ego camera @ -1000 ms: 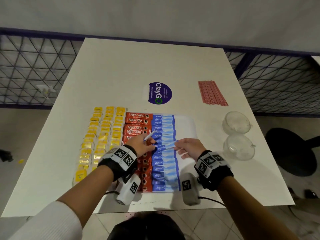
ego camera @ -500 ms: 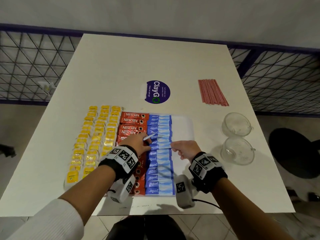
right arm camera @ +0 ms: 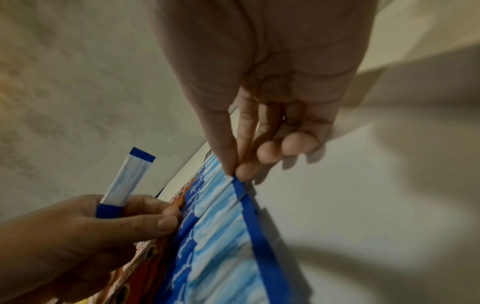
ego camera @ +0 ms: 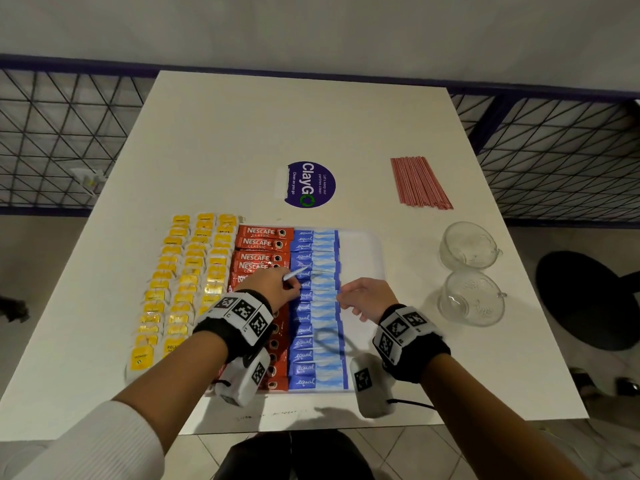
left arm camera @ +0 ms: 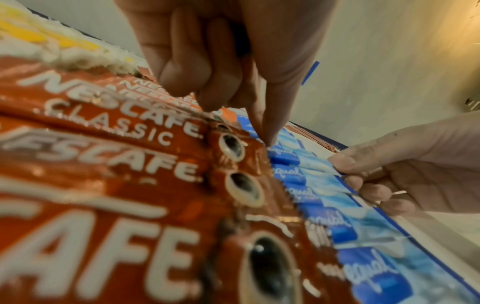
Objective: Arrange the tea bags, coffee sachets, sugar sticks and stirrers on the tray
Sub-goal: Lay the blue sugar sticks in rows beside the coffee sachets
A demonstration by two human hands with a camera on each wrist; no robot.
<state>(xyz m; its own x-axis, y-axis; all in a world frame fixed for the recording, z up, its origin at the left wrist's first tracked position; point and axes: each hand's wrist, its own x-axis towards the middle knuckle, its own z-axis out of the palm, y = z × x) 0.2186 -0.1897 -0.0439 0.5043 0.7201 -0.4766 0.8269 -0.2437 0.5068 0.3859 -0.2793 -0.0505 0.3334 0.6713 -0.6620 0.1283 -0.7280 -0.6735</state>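
Observation:
A white tray [ego camera: 360,251] holds a column of red coffee sachets [ego camera: 263,242] and a column of blue sugar sticks [ego camera: 313,341]. Yellow tea bags [ego camera: 187,271] lie in rows at its left. My left hand [ego camera: 294,287] grips a spare sugar stick [right arm camera: 127,179], and its index fingertip [left arm camera: 270,142] touches the left end of a stick in the column. My right hand [ego camera: 343,296] pinches the blue right end of that stick [right arm camera: 237,181] between thumb and forefinger. Red stirrers [ego camera: 419,181] lie in a bundle on the table at the far right, off the tray.
Two clear glass cups [ego camera: 467,245] [ego camera: 472,299] stand right of the tray. A purple round sticker [ego camera: 309,184] is on the white table beyond the tray. The right strip of the tray is bare. Metal mesh railings flank the table.
The sugar stick that lay slanted between my hands now lies flat and square in the blue column. Both hands stay at its ends.

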